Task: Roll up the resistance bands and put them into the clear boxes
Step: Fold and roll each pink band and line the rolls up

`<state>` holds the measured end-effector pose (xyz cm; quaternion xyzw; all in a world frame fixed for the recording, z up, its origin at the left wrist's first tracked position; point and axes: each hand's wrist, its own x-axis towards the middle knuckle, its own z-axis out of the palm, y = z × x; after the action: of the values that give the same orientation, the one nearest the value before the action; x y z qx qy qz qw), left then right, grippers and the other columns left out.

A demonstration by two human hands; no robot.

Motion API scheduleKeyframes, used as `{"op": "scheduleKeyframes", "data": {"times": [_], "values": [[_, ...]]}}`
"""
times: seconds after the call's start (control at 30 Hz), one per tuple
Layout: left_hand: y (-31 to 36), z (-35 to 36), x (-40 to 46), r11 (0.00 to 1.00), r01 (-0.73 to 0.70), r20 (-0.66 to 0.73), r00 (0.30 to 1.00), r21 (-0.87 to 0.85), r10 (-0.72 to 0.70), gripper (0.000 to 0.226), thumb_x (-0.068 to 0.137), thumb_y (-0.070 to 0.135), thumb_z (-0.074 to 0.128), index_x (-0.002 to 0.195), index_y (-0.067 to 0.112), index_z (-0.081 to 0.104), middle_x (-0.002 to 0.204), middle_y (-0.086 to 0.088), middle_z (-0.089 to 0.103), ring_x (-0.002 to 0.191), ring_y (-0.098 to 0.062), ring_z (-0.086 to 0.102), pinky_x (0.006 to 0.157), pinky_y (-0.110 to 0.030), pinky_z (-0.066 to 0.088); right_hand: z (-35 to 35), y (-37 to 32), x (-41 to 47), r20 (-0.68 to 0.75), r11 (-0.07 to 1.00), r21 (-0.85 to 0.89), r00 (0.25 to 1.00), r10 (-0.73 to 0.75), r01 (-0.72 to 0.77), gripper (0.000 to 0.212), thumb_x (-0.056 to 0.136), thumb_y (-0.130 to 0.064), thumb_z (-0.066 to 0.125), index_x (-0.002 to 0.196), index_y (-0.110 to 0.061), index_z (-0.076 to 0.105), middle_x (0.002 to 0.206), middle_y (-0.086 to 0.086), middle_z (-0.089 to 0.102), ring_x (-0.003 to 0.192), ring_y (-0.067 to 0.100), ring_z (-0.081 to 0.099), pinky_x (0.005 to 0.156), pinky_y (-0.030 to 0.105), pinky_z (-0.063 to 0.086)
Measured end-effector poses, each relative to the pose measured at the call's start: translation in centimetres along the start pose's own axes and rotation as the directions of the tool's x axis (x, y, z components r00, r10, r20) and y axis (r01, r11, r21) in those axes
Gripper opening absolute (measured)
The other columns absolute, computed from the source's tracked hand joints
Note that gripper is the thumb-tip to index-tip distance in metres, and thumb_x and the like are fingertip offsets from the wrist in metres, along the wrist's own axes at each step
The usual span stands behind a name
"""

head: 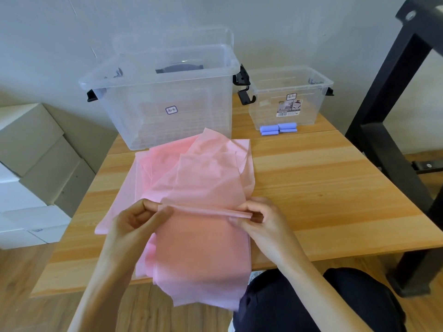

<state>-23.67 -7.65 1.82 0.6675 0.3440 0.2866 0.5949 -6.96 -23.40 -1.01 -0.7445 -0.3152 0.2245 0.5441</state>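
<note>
Table (323,183): pink band (203,178) btwn hands (259,219)

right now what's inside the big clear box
Nothing rolled shows inside the large clear box: only a dark handled piece near its back rim, seemingly a lid behind. The pink resistance band covers its lower front corner.

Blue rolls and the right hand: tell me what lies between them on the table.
In the head view, only bare wooden table lies between the blue rolls and the right hand; the pink band stays to the left.
</note>
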Motion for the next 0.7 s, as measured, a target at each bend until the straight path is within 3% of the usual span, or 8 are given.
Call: {"op": "scheduleKeyframes", "data": {"times": [0.1,0.2,0.37,0.43,0.53,0.63,0.7], "values": [[-0.4,-0.1,0.3,0.998,0.030,0.001,1.000,-0.059,-0.030,0.021,0.085,0.015,0.069,0.066,0.014,0.062,0.066,-0.002,0.061,0.064,-0.012,0.056,0.069,-0.024,0.048,0.2,0.1,0.4,0.036,0.994,0.082,0.997,0.072,-0.074,0.004,0.082,-0.017,0.078,0.086,-0.019,0.077,0.107,-0.006,0.066,0.098,0.003,0.062,0.075,0.009,0.044],[-0.7,-0.3,0.5,0.990,0.054,0.005,0.999,-0.128,-0.054,0.022,0.086,0.013,0.067,0.065,0.014,0.059,0.062,-0.001,0.056,0.058,-0.011,0.053,0.056,-0.017,0.047,0.0,-0.3,0.3,0.089,0.974,0.196,0.992,0.094,-0.110,0.007,0.082,-0.011,0.078,0.088,-0.015,0.079,0.095,-0.001,0.074,0.088,0.005,0.067,0.076,0.013,0.047],[-0.6,-0.8,0.5,0.988,0.050,0.037,0.998,-0.145,-0.045,0.027,0.069,0.025,0.085,0.067,0.014,0.061,0.067,-0.003,0.062,0.063,-0.012,0.059,0.064,-0.024,0.054,-0.1,-0.9,-0.2,0.042,0.945,0.315,0.996,0.075,-0.085,0.010,0.077,-0.004,0.080,0.084,-0.011,0.079,0.086,0.002,0.073,0.077,0.002,0.066,0.068,0.010,0.047],[-0.6,-0.9,0.4,0.991,0.037,0.021,0.999,-0.131,-0.035,0.026,0.074,0.023,0.082,0.071,0.010,0.060,0.072,-0.004,0.065,0.069,-0.015,0.061,0.070,-0.030,0.054,0.1,-1.0,-0.4,0.030,0.935,0.349,0.998,0.055,-0.062,0.010,0.075,-0.002,0.081,0.081,-0.010,0.079,0.082,-0.002,0.069,0.076,0.003,0.065,0.069,0.012,0.048],[-0.5,-1.0,0.2,0.990,0.020,0.002,1.000,-0.137,-0.020,0.016,0.085,0.012,0.068,0.072,0.009,0.058,0.070,-0.003,0.064,0.068,-0.014,0.060,0.062,-0.023,0.054,0.3,-1.1,-0.5,0.066,0.928,0.355,0.993,0.095,-0.112,0.009,0.075,-0.005,0.082,0.077,-0.013,0.078,0.078,-0.008,0.068,0.076,0.002,0.063,0.069,0.011,0.046],[-0.5,-1.0,-0.3,0.986,0.017,0.011,1.000,-0.166,-0.015,0.021,0.087,0.011,0.066,0.068,0.013,0.058,0.067,-0.002,0.060,0.063,-0.014,0.056,0.054,-0.018,0.050,0.3,-1.0,-0.7,0.156,0.902,0.373,0.973,0.169,-0.217,0.014,0.073,-0.009,0.083,0.086,-0.010,0.078,0.089,0.002,0.075,0.086,0.009,0.068,0.077,0.015,0.050],[-0.4,-1.0,-0.7,0.985,0.010,0.006,1.000,-0.170,-0.009,0.021,0.085,0.014,0.067,0.066,0.015,0.058,0.066,0.000,0.060,0.062,-0.013,0.056,0.057,-0.021,0.049,0.0,-1.2,-1.0,0.171,0.903,0.373,0.973,0.158,-0.212,0.017,0.073,-0.010,0.083,0.089,-0.009,0.079,0.093,0.005,0.076,0.088,0.011,0.070,0.079,0.017,0.051]]}}
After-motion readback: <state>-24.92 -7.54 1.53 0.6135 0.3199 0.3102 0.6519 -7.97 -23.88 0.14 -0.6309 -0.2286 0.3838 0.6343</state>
